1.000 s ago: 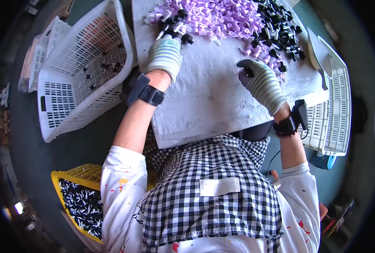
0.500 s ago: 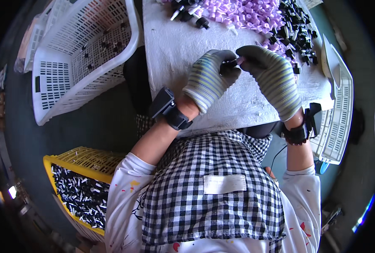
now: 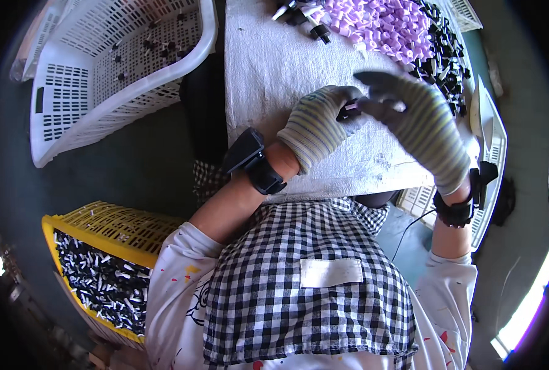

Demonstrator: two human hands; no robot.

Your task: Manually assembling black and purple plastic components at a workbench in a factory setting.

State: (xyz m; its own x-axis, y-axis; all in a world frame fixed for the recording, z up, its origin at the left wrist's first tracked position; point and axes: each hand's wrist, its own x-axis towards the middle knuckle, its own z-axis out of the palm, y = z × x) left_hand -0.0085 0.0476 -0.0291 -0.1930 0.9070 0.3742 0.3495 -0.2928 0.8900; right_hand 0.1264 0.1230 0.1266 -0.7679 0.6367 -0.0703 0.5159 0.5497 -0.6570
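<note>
Black-and-lilac piece [image 3: 350, 107]: small, located at the fingertips of the left hand [image 3: 316, 123], above the pale work surface [image 3: 274, 68]. Its full shape was hidden by the gloves.

Far left: a white slatted basket [image 3: 207, 37] held a scattering of small dark pieces [image 3: 149, 43]. Nearer the wearer, a yellow basket [image 3: 117, 225] was well filled with mixed black and white parts [image 3: 104, 283]. Next came a white sleeve [image 3: 178, 265] with red and yellow marks, then a black wrist device [image 3: 265, 176] strapped around the left wrist.

Left hand: striped glove, grey at the fingers; thumb and fingers were closed on the piece. Centre, nearest the wearer: a black-and-white checked apron [image 3: 311, 314] bore a pale rectangular patch [image 3: 331, 272]. On the far part of the work surface, a few loose black and white parts lay to the left of a large lilac heap [image 3: 382, 28].

Right hand [image 3: 425, 126]: similar glove, somewhat blurred; thumb and forefinger stood parted, with a gap visible between them. One fingertip overlapped the left fingertips in view; contact with the piece could not be determined. The two hands were close together. Past the right hand, a heap of black parts [image 3: 444, 61] adjoined the lilac one. A second wrist device [image 3: 453, 209] encircled the right wrist. Far right: another white basket [image 3: 495, 169] stood beside the work surface.
</note>
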